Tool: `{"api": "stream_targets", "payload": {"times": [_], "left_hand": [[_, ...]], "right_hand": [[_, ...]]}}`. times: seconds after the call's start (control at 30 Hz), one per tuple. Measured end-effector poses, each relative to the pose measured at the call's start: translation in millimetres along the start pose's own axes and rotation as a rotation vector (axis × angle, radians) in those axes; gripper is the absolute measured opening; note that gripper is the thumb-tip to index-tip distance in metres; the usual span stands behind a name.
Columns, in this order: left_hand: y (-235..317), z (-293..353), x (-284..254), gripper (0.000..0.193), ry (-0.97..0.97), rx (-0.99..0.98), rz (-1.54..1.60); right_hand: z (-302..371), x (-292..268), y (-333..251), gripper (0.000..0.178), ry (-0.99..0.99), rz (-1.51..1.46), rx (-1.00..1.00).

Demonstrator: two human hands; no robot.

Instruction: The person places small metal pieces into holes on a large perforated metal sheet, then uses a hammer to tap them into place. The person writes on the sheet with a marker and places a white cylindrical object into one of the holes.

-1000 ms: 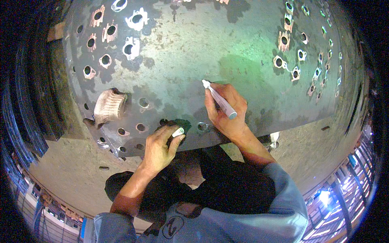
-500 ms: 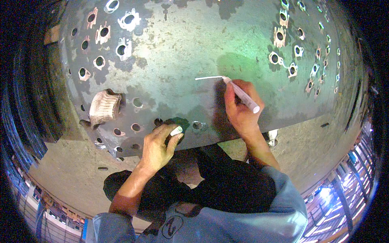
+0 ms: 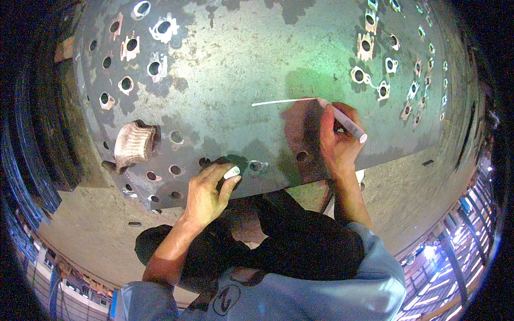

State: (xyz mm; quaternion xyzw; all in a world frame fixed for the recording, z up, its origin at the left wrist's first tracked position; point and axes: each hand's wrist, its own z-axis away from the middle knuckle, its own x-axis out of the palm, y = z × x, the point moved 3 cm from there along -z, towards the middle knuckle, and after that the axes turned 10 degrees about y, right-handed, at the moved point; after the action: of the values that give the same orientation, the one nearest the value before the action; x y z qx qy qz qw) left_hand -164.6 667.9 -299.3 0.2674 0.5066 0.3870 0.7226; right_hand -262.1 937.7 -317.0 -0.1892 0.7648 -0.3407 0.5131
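Note:
My right hand (image 3: 341, 140) is closed around a white paint marker (image 3: 349, 126), its tip touching the steel plate (image 3: 230, 64). From that tip a thin white line (image 3: 284, 101) runs leftward across the bare metal. Close to the plate's near edge, my left hand (image 3: 210, 193) pinches a small white marker cap (image 3: 232, 172) between thumb and fingers. Several drilled holes dot the plate near that hand, one of them a ringed hole (image 3: 257, 166) just right of the cap.
A ribbed, curved metal piece (image 3: 135, 143) rests on the plate's left part. Holes with white and coppery marks around them, such as a marked hole (image 3: 164, 28), cluster at both sides. Beyond the near edge lies the dusty floor (image 3: 396, 184). Dark steel stock (image 3: 37, 139) stands at left.
My right hand has moved the marker tip to the right, and the white line has grown longer. My left hand stays in place with the cap. The view has shifted slightly.

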Motion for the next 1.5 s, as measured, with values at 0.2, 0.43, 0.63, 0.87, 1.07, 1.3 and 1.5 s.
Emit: {"api": "stream_targets", "payload": {"times": [0.2, 0.43, 0.63, 0.87, 1.07, 1.3, 1.5], "left_hand": [[1.3, -0.6, -1.7, 0.022, 0.017, 0.019, -0.011], [-2.0, 0.0, -2.1, 0.021, 0.041, 0.064, 0.023], [-3.7, 1.0, -8.5, 0.021, 0.059, 0.032, 0.009], [-3.7, 4.1, -15.4, 0.022, 0.064, 0.036, 0.029], [-8.6, 1.8, -14.2, 0.022, 0.072, 0.058, 0.027], [-9.0, 1.9, -15.6, 0.022, 0.055, 0.039, 0.038], [-8.5, -1.3, -13.7, 0.022, 0.053, 0.039, 0.027]], "right_hand": [[-7.1, -8.0, 1.4, 0.009, 0.067, -0.064, -0.030], [-15.3, -0.7, -44.5, 0.009, 0.051, -0.219, -0.096], [-22.2, 12.0, -83.6, 0.010, -0.194, -0.021, -0.380], [-12.1, 54.1, -62.6, 0.009, -0.150, -0.326, -0.145], [-5.9, 71.3, -60.5, 0.014, -0.259, -0.289, -0.109], [-2.5, 81.3, -58.8, 0.011, -0.261, -0.283, -0.130], [-4.5, 83.2, -65.2, 0.011, -0.252, -0.213, -0.236]]}}
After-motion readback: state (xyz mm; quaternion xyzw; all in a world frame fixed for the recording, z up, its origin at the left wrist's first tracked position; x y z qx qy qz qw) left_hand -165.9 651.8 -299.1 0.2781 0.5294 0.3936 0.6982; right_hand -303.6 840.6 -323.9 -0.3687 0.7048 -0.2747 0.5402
